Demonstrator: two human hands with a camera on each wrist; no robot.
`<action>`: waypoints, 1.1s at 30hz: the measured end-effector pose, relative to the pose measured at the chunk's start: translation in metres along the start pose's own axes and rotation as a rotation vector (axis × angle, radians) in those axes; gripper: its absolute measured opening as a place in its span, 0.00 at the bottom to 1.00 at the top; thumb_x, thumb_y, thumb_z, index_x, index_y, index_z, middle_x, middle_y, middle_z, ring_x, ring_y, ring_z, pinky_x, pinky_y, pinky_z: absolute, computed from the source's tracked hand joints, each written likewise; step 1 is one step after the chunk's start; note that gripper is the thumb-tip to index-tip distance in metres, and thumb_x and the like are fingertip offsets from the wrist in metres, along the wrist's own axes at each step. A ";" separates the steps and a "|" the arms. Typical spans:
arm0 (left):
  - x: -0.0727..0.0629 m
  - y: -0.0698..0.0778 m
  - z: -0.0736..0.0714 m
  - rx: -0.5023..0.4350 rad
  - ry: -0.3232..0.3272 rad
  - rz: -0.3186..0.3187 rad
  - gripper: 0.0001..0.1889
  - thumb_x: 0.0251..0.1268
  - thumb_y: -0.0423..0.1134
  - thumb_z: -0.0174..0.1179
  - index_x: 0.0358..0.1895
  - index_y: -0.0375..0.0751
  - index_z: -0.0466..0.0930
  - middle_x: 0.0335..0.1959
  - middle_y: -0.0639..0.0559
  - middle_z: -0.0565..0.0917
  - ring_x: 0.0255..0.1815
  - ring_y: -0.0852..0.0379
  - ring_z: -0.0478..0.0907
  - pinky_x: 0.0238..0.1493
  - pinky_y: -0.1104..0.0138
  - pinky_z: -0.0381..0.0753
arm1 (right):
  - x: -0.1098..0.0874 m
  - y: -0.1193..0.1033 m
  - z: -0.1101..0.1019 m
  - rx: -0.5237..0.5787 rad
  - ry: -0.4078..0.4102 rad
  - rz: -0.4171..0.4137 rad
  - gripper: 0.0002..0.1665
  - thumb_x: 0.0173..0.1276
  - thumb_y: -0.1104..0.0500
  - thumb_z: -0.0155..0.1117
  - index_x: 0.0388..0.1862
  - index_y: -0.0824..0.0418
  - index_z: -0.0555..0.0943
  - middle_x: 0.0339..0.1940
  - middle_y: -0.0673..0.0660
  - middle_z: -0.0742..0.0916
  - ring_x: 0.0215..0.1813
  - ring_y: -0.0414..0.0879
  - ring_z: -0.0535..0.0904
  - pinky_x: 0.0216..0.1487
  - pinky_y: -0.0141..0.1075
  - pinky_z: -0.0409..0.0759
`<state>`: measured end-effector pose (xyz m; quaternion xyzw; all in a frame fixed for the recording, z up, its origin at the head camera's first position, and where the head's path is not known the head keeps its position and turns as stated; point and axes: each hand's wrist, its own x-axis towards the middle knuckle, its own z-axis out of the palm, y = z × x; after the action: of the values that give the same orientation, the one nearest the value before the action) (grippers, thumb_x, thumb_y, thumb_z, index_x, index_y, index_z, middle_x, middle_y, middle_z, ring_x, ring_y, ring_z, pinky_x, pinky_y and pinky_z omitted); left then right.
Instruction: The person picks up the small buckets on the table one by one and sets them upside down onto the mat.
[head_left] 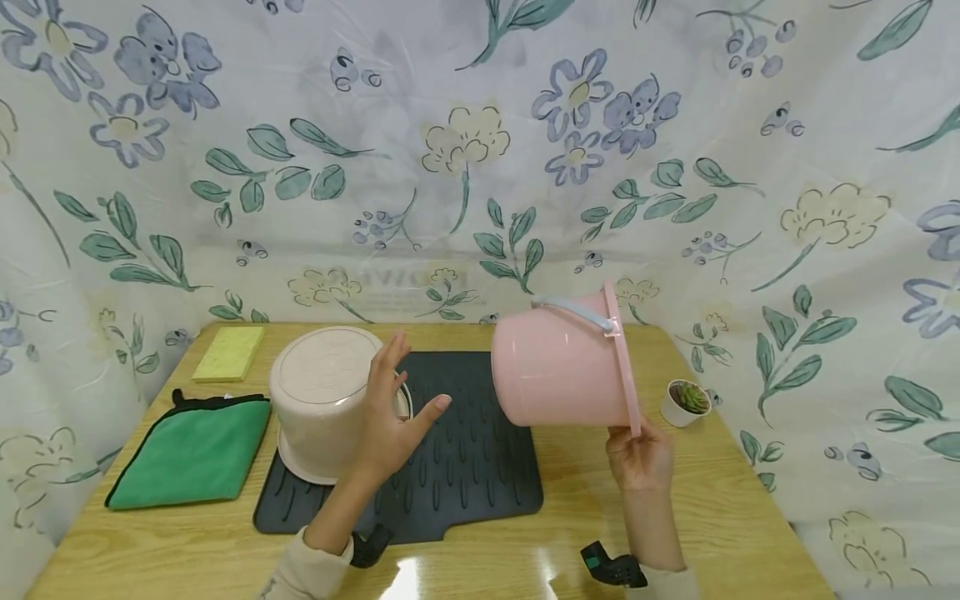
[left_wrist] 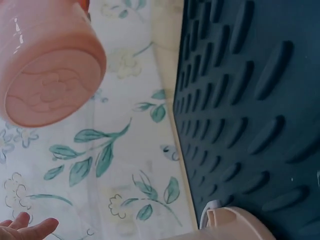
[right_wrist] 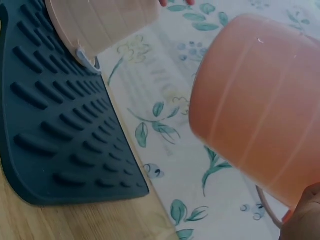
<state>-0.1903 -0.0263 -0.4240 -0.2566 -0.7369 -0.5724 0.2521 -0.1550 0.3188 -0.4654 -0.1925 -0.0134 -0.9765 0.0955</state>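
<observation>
A pink bucket (head_left: 558, 362) is held in the air, tipped on its side, its mouth to the right and a grey-blue handle (head_left: 573, 312) along its top. My right hand (head_left: 640, 457) grips it by the rim from below; the right wrist view shows only part of that hand (right_wrist: 304, 220). My left hand (head_left: 393, 421) is raised with fingers spread, apart from the pink bucket, in front of a cream bucket (head_left: 322, 408). That bucket stands upside down on a dark ridged drying mat (head_left: 480, 450). Whether the left hand touches the cream bucket cannot be told.
A green cloth (head_left: 191, 454) with black trim lies left of the mat, and a yellow sponge cloth (head_left: 228, 353) behind it. To the right stands a small potted succulent (head_left: 685, 403). A floral curtain (head_left: 480, 167) hangs behind the wooden table (head_left: 720, 533).
</observation>
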 end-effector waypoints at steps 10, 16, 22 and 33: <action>-0.001 0.003 0.011 -0.046 -0.055 -0.134 0.48 0.62 0.41 0.67 0.81 0.58 0.46 0.80 0.47 0.53 0.77 0.45 0.59 0.67 0.38 0.66 | -0.003 0.016 -0.006 0.008 -0.009 0.018 0.16 0.72 0.76 0.41 0.50 0.77 0.76 0.43 0.70 0.83 0.41 0.58 0.84 0.41 0.38 0.87; -0.002 0.000 0.015 -0.090 -0.054 -0.142 0.46 0.63 0.42 0.66 0.80 0.55 0.48 0.79 0.47 0.53 0.76 0.42 0.59 0.65 0.36 0.66 | -0.002 0.024 -0.006 0.034 -0.055 0.050 0.17 0.73 0.74 0.42 0.53 0.78 0.76 0.46 0.71 0.84 0.42 0.59 0.85 0.42 0.40 0.87; -0.001 0.000 0.015 -0.157 -0.082 -0.140 0.45 0.65 0.44 0.64 0.81 0.55 0.47 0.80 0.48 0.52 0.77 0.40 0.58 0.65 0.35 0.64 | 0.002 0.031 -0.002 0.040 -0.117 0.066 0.19 0.75 0.73 0.39 0.52 0.78 0.77 0.46 0.71 0.86 0.44 0.60 0.87 0.43 0.40 0.87; 0.000 0.002 0.020 -0.247 -0.127 -0.125 0.46 0.67 0.61 0.58 0.81 0.51 0.46 0.80 0.47 0.50 0.77 0.37 0.56 0.64 0.31 0.62 | -0.001 0.047 -0.002 0.038 -0.115 0.071 0.18 0.72 0.74 0.40 0.48 0.78 0.79 0.42 0.70 0.86 0.42 0.58 0.88 0.43 0.37 0.86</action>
<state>-0.1902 -0.0063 -0.4270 -0.2750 -0.6898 -0.6558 0.1357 -0.1462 0.2729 -0.4675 -0.2466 -0.0303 -0.9595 0.1327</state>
